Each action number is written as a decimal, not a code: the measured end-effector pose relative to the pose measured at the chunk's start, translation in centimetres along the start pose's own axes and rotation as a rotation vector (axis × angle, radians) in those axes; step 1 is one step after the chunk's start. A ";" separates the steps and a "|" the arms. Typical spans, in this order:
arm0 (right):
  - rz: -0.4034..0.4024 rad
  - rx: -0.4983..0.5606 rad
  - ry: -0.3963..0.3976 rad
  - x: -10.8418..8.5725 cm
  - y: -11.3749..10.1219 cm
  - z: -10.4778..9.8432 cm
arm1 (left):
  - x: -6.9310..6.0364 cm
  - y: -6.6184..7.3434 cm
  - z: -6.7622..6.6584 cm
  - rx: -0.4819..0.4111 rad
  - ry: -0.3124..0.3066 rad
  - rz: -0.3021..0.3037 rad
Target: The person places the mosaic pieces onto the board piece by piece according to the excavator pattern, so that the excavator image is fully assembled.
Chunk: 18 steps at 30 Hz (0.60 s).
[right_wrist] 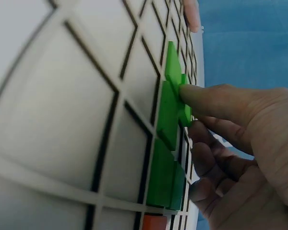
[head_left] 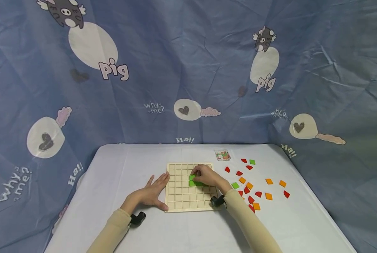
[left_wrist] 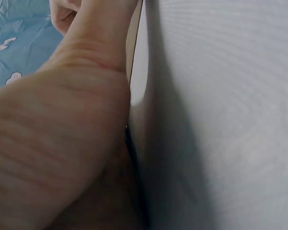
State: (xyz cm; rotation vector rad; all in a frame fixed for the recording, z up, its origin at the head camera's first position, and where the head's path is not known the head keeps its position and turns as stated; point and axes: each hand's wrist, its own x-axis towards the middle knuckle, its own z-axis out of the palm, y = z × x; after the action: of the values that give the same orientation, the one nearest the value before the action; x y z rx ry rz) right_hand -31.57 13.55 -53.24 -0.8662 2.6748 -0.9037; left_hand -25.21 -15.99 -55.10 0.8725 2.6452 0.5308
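A pale wooden grid board (head_left: 177, 195) lies flat on the white table. My left hand (head_left: 152, 192) rests along its left edge, fingers spread and thumb at the near corner; the left wrist view shows mostly the heel of that hand (left_wrist: 62, 139). Over the board's right half, my right hand (head_left: 205, 175) pinches a green square tile (right_wrist: 186, 108) between thumb and fingers. Beside it sit other green tiles (right_wrist: 167, 115) in the grid, some close to each other; the right hand (right_wrist: 259, 129) partly hides this cluster in the head view.
Right of the board lie several red quarter-round pieces (head_left: 258, 194), several orange squares (head_left: 269, 196) and loose green squares (head_left: 235, 185). A small printed card (head_left: 222, 155) is behind the board. A blue patterned cloth (head_left: 188, 70) hangs behind the table.
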 end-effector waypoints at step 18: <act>0.086 0.087 -0.022 0.6 0.0 0.1 | -0.1 0.1 0.0 0.011 -0.009 -0.017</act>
State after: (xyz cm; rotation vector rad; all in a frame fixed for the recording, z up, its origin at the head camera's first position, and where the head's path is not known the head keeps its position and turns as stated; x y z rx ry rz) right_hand -32.01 13.11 -53.29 -0.7326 2.6107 -0.9771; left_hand -25.13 -15.98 -55.05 0.8529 2.6475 0.5070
